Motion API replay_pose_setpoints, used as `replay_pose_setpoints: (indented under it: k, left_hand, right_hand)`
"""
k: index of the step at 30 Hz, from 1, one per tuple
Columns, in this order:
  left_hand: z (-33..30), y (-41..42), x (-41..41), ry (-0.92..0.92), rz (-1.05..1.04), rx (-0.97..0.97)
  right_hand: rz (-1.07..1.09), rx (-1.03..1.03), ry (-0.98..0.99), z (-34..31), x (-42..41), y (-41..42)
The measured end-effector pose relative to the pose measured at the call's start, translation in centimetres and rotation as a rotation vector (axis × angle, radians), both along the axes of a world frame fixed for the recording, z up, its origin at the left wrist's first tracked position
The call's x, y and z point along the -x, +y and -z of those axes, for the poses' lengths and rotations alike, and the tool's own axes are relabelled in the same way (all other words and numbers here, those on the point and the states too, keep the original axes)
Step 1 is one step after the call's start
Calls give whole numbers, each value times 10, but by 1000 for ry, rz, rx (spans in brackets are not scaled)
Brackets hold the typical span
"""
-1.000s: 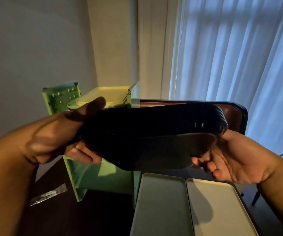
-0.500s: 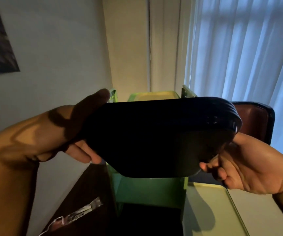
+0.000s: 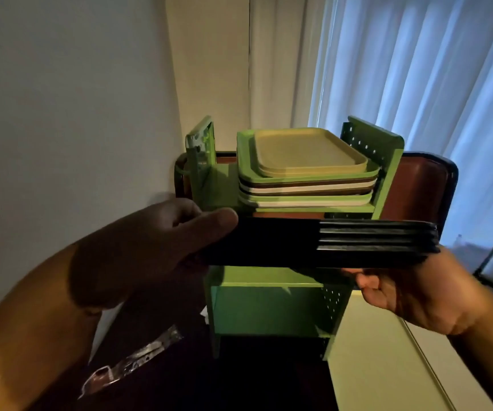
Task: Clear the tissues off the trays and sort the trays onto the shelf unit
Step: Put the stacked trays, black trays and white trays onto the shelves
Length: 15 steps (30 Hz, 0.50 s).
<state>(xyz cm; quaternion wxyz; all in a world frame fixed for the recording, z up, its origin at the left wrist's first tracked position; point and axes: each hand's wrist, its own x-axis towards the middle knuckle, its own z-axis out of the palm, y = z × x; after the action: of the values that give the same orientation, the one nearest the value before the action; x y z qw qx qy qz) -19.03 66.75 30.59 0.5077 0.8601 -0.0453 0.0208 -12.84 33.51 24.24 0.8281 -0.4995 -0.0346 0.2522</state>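
Note:
I hold a stack of black trays (image 3: 358, 243) level and edge-on in front of the green shelf unit (image 3: 272, 304), at the height of its middle opening. My left hand (image 3: 150, 250) grips the stack's left end, thumb on top. My right hand (image 3: 411, 292) supports the right end from below. On the unit's top shelf lies a pile of several trays (image 3: 307, 176), yellow and green on top, brown and white beneath. The lower compartment looks empty. No tissues are visible.
A pale tray (image 3: 387, 366) lies on the table to the right of the unit. A clear plastic wrapper (image 3: 132, 360) rests on the dark table at lower left. A brown chair back (image 3: 417, 188) stands behind the unit. The wall is close on the left, curtains on the right.
The black stack has tipped from showing its underside to level and edge-on, and dropped lower against the shelf unit. The view moved closer, so the top shelf's tray pile now shows.

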Motion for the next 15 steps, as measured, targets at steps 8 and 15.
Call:
replay_pose_setpoints:
  k: [8, 15]
  left_hand:
    - [52, -8, 0, -78, -120, -215]
    - [118, -23, -12, -44, -212, -247]
  right_hand:
    - [350, -48, 143, 33, 7, 24]
    - [420, -161, 195, 82, 7, 37]
